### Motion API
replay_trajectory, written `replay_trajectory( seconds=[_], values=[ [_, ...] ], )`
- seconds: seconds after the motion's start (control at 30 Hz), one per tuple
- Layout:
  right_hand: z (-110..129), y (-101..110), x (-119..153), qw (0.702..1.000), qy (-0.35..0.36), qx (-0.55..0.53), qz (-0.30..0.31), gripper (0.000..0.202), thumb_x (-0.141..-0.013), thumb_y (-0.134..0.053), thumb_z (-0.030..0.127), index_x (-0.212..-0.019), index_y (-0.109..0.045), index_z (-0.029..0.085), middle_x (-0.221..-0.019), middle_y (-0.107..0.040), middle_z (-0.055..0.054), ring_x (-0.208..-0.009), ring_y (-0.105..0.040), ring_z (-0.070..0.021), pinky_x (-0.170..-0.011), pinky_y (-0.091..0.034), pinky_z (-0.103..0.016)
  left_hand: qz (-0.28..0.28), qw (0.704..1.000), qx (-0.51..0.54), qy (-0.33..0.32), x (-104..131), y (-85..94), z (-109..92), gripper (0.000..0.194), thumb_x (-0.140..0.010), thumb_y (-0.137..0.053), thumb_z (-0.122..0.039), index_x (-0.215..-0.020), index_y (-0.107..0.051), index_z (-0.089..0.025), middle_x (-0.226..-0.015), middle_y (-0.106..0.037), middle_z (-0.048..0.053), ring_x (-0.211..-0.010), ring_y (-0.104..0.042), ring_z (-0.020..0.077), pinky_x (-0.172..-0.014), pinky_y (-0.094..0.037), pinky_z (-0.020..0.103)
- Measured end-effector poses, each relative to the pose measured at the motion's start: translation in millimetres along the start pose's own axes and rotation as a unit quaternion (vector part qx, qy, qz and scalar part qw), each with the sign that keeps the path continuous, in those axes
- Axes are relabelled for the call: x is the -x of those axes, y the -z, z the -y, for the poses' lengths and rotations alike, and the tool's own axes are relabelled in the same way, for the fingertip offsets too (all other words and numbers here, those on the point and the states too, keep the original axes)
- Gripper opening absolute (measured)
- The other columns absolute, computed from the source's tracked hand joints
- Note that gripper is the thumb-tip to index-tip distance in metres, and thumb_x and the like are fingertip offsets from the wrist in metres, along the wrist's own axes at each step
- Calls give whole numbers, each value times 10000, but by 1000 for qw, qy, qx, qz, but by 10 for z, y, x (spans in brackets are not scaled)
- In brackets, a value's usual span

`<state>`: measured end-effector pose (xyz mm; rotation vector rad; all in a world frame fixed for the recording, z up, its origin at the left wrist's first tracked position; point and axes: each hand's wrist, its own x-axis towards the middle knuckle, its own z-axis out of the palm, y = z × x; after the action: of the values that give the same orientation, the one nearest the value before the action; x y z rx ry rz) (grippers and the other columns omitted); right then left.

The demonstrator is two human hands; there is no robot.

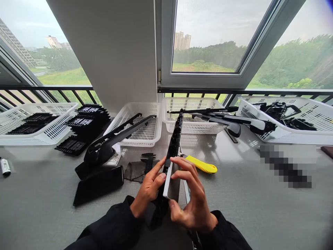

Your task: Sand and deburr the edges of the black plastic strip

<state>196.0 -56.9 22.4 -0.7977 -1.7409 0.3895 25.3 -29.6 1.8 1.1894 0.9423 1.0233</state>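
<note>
A long black plastic part [174, 140] points away from me at the middle of the table. My left hand [151, 189] grips its near section from the left, thumb and fingers closed round it. A flat piece with a light edge [168, 184] lies against the right side of the black part. My right hand [191, 194] holds this piece, fingertips at its upper edge and thumb at its lower end. Just beyond my right hand is a yellow-handled knife [203, 164]. The near end of the black part is dark and partly hidden by my hands.
White baskets [142, 141] line the window side, several holding black parts. Black handle-like parts [100, 151] and a phone [99, 185] lie left, near a black caliper [148, 161]. Stacked black parts [84, 125] stand farther left, a marker [5, 167] at the far left.
</note>
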Motion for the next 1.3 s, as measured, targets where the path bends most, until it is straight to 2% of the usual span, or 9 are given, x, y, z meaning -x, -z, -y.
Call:
replay_trajectory(
  seconds=[0.2, 0.33, 0.43, 0.6, 0.8, 0.97, 1.03, 1.2, 1.3],
  values=[
    [-37, 3, -18, 999, -13, 20, -45, 481, -764, -607, 182, -1235, -543, 260, -1536, -570, -108, -1406, -550, -357, -1184, -434, -594, 40, 999, 21, -10, 43, -68, -40, 903, -936, -700, -642, -1630, -533, -89, -623, -412, -70, -563, -282, 110, -537, -240, 247],
    [-64, 23, -32, 994, -67, 47, -72, 443, -792, -625, 156, -1216, -545, 258, -1516, -590, -119, -1380, -576, -348, -1147, -462, -575, 69, 997, 7, -13, 88, -94, -128, 890, -963, -671, -651, -1645, -519, -102, -631, -377, -75, -554, -274, 109, -524, -236, 246],
    [-43, 22, -25, 996, -50, 35, -67, 460, -768, -619, 155, -1210, -543, 258, -1510, -598, -110, -1389, -567, -347, -1169, -446, -576, 65, 998, -6, -15, 86, -70, -128, 894, -966, -656, -634, -1665, -489, -103, -645, -419, -64, -557, -304, 115, -530, -279, 243],
    [-60, -7, -13, 999, -42, 29, -14, 467, -752, -608, 154, -1203, -548, 258, -1517, -605, -101, -1417, -552, -338, -1185, -447, -560, -20, 999, -24, -39, 48, -12, -6, 757, -939, -679, -532, -1569, -627, -115, -634, -481, -49, -571, -336, 120, -551, -332, 243],
    [-122, 45, -27, 991, -109, 51, -58, 335, -845, -649, 195, -1168, -588, 257, -1542, -594, -112, -1387, -579, -335, -1117, -490, -533, 52, 998, 23, -1, 108, -26, -82, 913, -992, -635, -584, -1722, -375, -100, -688, -651, 3, -566, -554, 164, -528, -426, 249],
    [-68, 19, 5, 998, -58, 26, 11, 485, -749, -637, 137, -1213, -569, 261, -1602, -541, -99, -1466, -528, -339, -1211, -448, -550, -18, 999, -29, -30, 57, 90, -174, 773, -973, -684, -569, -1617, -582, -153, -883, -769, 64, -696, -601, 178, -623, -462, 257],
    [-81, 12, 6, 997, -69, 31, 14, 477, -759, -646, 131, -1214, -577, 260, -1618, -526, -106, -1470, -531, -343, -1205, -462, -555, -14, 999, -19, -22, 51, 107, -182, 745, -982, -678, -549, -1621, -581, -178, -954, -802, 78, -739, -657, 198, -665, -505, 273],
    [-120, 55, -12, 993, -92, 63, -29, 420, -795, -654, 146, -1194, -584, 257, -1596, -546, -115, -1463, -536, -350, -1202, -456, -575, 36, 997, 56, 46, 90, 68, -174, 832, -971, -697, -542, -1672, -493, -143, -694, -720, 11, -575, -634, 180, -583, -492, 274],
    [-76, 44, -1, 997, -59, 46, 10, 461, -772, -643, 153, -1212, -566, 264, -1602, -531, -102, -1462, -527, -340, -1206, -454, -555, 1, 997, 68, 34, 51, 103, -158, 740, -936, -741, -507, -1575, -629, -150, -857, -795, 59, -730, -690, 201, -689, -522, 278]
  ],
)
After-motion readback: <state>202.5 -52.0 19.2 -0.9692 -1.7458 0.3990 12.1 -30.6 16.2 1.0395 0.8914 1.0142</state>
